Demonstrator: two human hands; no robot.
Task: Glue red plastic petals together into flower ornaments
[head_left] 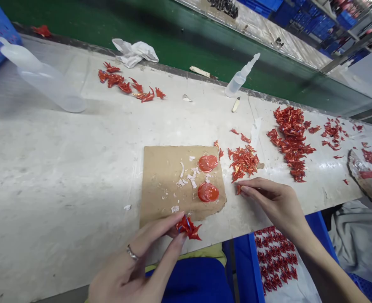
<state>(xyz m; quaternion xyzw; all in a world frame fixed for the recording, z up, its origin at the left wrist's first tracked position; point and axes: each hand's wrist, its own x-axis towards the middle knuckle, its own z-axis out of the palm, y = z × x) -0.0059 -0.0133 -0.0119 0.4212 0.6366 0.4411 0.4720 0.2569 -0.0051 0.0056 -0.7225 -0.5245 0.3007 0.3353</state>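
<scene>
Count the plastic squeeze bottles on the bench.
2: a large squeeze bottle at the left of the bench, and a smaller squeeze bottle near its far edge. Others could be hidden.

Left hand (130,269) and right hand (272,202) well apart, both with fingers (177,225) pinched.

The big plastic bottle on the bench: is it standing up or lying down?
Lying down: the translucent plastic squeeze bottle rests on its side on the white bench, nozzle pointing left.
</scene>
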